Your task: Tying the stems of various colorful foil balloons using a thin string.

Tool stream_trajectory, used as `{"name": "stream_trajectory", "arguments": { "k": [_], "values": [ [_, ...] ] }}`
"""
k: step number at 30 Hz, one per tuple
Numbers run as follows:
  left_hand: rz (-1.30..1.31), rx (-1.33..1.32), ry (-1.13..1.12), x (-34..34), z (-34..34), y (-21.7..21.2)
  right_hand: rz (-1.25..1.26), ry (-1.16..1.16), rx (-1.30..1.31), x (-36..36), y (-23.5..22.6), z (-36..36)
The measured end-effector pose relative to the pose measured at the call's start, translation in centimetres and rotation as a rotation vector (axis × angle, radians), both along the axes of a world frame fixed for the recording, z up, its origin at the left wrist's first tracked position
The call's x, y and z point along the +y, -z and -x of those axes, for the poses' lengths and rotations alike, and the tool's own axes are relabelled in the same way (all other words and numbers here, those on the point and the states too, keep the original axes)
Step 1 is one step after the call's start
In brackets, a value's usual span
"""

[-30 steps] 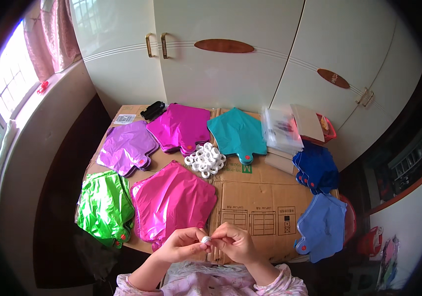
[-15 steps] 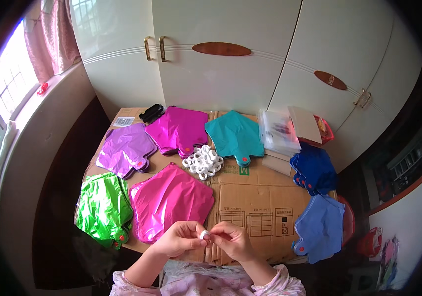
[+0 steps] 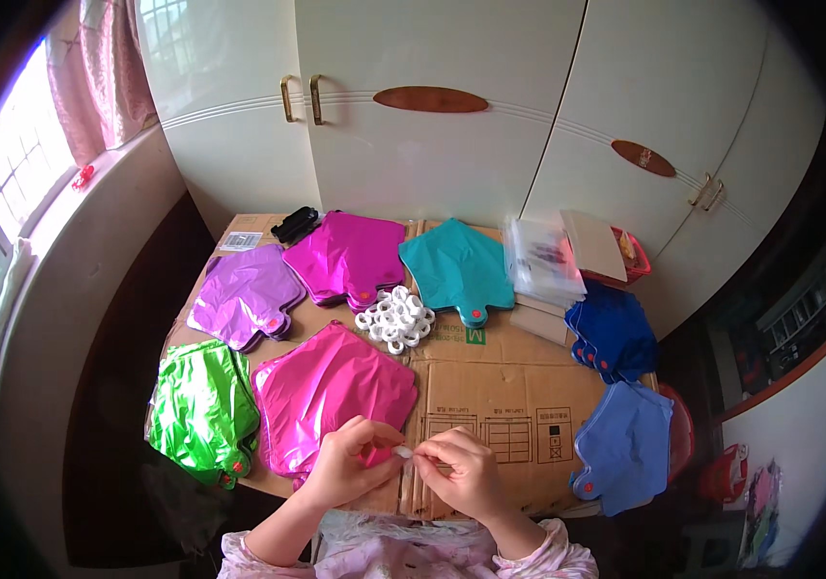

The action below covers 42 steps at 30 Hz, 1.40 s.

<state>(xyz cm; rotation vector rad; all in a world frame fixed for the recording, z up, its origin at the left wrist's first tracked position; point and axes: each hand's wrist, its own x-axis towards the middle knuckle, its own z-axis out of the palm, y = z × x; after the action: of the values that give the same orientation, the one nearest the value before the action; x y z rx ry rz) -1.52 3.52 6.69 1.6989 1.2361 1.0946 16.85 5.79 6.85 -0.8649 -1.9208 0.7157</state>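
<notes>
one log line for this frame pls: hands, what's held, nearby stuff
left hand: pinching small white ring | right hand: pinching same ring | below: pink foil balloon, cardboard table cover | pile of white rings apart

Hidden at the grip
The small white piece [image 3: 403, 451] pinched between both hands is mostly covered by fingertips [image 3: 420, 454]; its shape is unclear.

Both hands meet at near table edge: left hand [image 3: 350, 463] and right hand [image 3: 461, 470] pinch a small white ring [image 3: 402, 451] btwn fingertips, just above the hot-pink foil balloon [image 3: 331, 391]. Table [image 3: 500, 386] covered w/ flattened cardboard; pile of white rings [image 3: 395, 318] at centre. Around it lie green [image 3: 202, 410], purple [image 3: 244, 294], magenta [image 3: 350, 253], teal [image 3: 456, 265] and blue [image 3: 623, 444] foil balloons.
</notes>
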Motion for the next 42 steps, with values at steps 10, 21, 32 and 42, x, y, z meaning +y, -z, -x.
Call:
{"name": "stream_trajectory", "arguments": {
  "k": [10,21,32,42],
  "values": [
    [0.276,-0.466,-0.033,1.6,-0.2,2.2,-0.196,0.121,-0.093,0.8,1.4,1.2],
    [0.264,0.007,-0.163,17.3,7.5,5.3,-0.199,0.11,-0.207,-0.1,3.9,0.9],
    [0.338,0.526,-0.216,23.5,7.1,6.3,-0.093,0.087,-0.163,-0.8,4.7,-1.2],
    [0.271,0.49,-0.274,23.9,6.6,6.9,-0.064,0.031,-0.127,-1.4,4.7,-1.5]
  ]
}}
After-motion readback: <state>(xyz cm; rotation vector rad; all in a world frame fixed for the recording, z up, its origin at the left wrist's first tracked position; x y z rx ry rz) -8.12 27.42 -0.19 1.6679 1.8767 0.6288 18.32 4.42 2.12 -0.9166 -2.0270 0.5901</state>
